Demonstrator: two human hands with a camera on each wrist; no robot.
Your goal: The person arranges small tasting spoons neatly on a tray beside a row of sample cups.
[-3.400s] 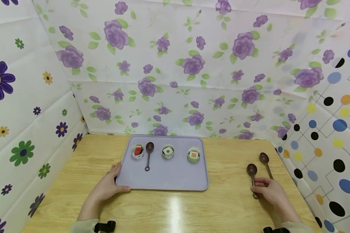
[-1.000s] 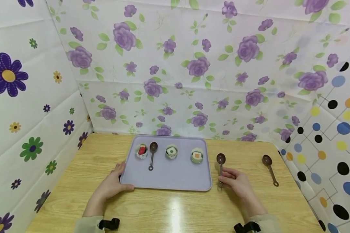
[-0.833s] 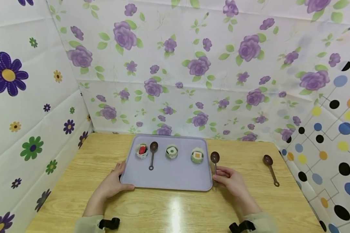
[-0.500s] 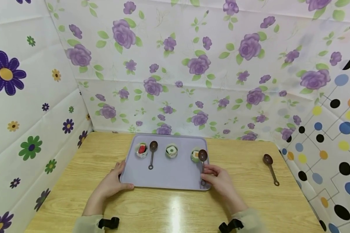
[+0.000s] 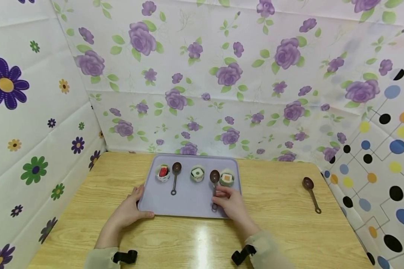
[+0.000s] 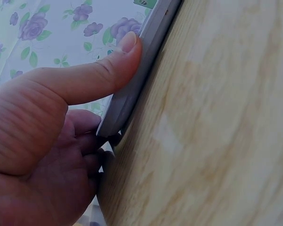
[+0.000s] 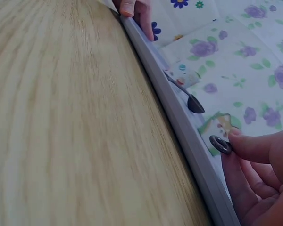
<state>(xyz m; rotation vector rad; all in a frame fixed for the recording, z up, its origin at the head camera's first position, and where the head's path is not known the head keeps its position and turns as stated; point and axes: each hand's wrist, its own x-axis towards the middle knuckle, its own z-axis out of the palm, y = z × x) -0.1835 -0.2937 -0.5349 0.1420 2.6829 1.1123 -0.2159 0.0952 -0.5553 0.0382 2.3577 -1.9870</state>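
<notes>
Thumb and fingertips of my right hand (image 5: 232, 203) pinch the handle of a brown spoon (image 5: 214, 176), bowl pointing away from me, over the lilac tray (image 5: 195, 207). Its ringed handle end (image 7: 220, 144) shows in the right wrist view. My left hand (image 5: 128, 209) holds the tray's near left corner, thumb (image 6: 104, 75) along the front edge and fingers at the left side. On the tray stand a cup with a red piece (image 5: 162, 173), a cup with a white square (image 5: 197, 173) and a green cup with an orange-centred square (image 5: 226, 177). Another brown spoon (image 5: 175, 181) lies beside the red piece's cup.
A third brown spoon (image 5: 311, 194) lies on the wooden table (image 5: 276, 220), far to the right. Flowered cloth (image 5: 202, 93) hangs behind the table. A dotted cloth (image 5: 390, 179) closes the right side, and a daisy-print cloth (image 5: 37, 130) the left.
My right hand has carried the spoon left from the table's right side, past the tray's right edge, to just left of the green cup. My left hand has stayed at the tray corner.
</notes>
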